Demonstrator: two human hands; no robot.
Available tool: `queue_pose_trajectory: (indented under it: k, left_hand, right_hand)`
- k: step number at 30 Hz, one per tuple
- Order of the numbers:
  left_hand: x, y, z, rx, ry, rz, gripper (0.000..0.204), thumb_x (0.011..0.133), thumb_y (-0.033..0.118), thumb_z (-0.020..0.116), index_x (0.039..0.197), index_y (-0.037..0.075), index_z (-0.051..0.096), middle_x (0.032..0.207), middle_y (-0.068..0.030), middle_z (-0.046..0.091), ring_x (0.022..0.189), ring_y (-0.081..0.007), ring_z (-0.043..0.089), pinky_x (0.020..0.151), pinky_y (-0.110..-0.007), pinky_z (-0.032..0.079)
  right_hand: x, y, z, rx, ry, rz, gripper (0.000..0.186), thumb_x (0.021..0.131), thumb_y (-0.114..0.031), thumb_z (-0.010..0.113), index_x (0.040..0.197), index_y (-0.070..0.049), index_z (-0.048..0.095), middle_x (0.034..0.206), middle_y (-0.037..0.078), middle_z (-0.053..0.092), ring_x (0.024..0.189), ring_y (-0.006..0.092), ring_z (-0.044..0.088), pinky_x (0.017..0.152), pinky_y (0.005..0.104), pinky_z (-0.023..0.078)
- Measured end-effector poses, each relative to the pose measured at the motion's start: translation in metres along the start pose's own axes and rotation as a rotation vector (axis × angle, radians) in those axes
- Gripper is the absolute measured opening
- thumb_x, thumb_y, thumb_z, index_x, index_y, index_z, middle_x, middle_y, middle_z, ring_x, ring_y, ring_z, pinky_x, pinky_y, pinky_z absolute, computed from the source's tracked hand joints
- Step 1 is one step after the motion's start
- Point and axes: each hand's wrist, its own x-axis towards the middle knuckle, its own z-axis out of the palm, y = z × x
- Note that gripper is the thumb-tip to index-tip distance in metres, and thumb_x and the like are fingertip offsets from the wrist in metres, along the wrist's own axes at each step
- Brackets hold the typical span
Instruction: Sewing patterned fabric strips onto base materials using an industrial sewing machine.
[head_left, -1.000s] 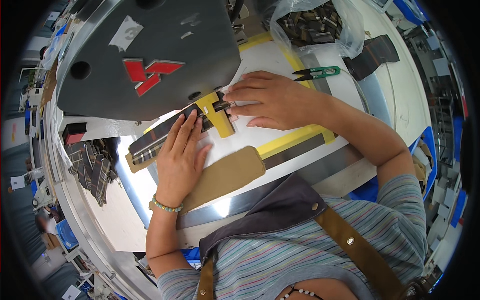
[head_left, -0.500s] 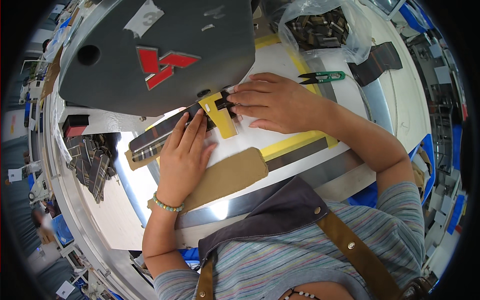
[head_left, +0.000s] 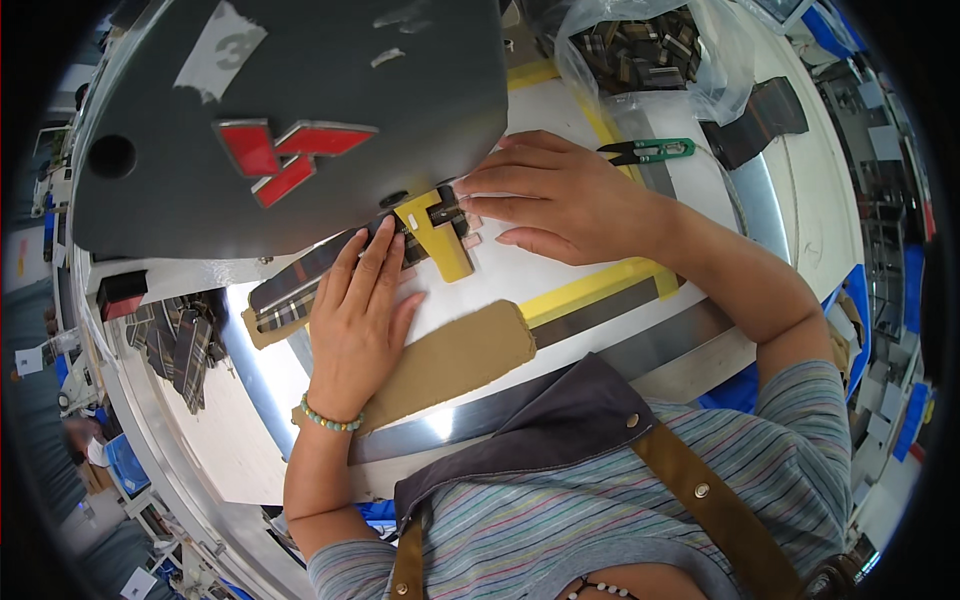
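A strip of dark plaid fabric [head_left: 285, 297] runs along the front of a dark grey sewing machine head [head_left: 330, 75]. Its right part passes by a flat yellow guide piece [head_left: 440, 245]. My left hand [head_left: 357, 325] lies on the strip left of the guide, fingers stretched out and fingertips close under the machine head. To the guide's right, my right hand [head_left: 575, 200] is open, its fingers extended and fingertips at the end of the fabric. Small pinkish pieces [head_left: 472, 240] lie near those fingertips. The needle area is hidden behind the machine head.
A tan board [head_left: 465, 348] lies near me on the white work surface, bordered with yellow tape [head_left: 590, 292]. Green-handled thread snips [head_left: 660, 150] lie to the right. Behind them stands a clear bag [head_left: 728, 70] of plaid pieces. More plaid pieces [head_left: 185, 355] lie at left.
The machine head and emblem appear further left in the picture, as the view has shifted. Both hands stay on the fabric, the left shifted slightly left. More of the pinkish pieces shows near my right fingertips.
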Motion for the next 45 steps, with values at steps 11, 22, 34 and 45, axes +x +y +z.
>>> queue_pose_trajectory:
  k: [11,22,34,45]
  left_hand:
    - [0.0,-0.002,-0.005,-0.024,-0.02,0.008,0.06,0.093,0.015,0.078,0.149,-0.001,0.064,0.158,-0.014,0.061,0.143,-0.0362,0.059,0.115,-0.046,0.052]
    - [0.003,-0.006,-0.008,0.003,0.011,0.056,0.05,0.093,0.013,0.079,0.14,-0.002,0.071,0.153,-0.0106,0.065,0.141,-0.033,0.062,0.107,-0.04,0.059]
    - [0.003,-0.008,-0.005,0.009,0.045,0.048,0.047,0.09,0.011,0.081,0.135,-0.002,0.073,0.15,-0.0094,0.069,0.138,-0.0329,0.065,0.105,-0.04,0.06]
    - [0.001,-0.008,0.006,0.022,0.082,0.052,0.051,0.088,0.009,0.081,0.136,-0.004,0.071,0.15,-0.0129,0.067,0.135,-0.036,0.063,0.112,-0.048,0.052]
  right_hand:
    - [-0.002,0.0,0.008,-0.04,-0.137,-0.021,0.047,0.097,-0.035,0.077,0.138,-0.013,0.073,0.155,0.005,0.063,0.144,0.0219,0.055,0.126,0.0485,0.04]
    - [-0.002,0.0,0.007,-0.091,-0.133,-0.034,0.044,0.101,-0.039,0.072,0.139,-0.016,0.073,0.153,0.002,0.064,0.142,0.0186,0.056,0.125,0.0472,0.041]
    - [0.0,0.0,0.01,-0.064,-0.12,-0.035,0.042,0.101,-0.04,0.072,0.135,-0.016,0.074,0.148,0.002,0.067,0.141,0.0179,0.058,0.125,0.0473,0.041]
    - [0.004,0.01,-0.013,-0.04,0.122,0.057,0.031,0.087,-0.018,0.084,0.116,-0.008,0.076,0.129,0.004,0.071,0.121,0.0292,0.068,0.107,0.0452,0.055]
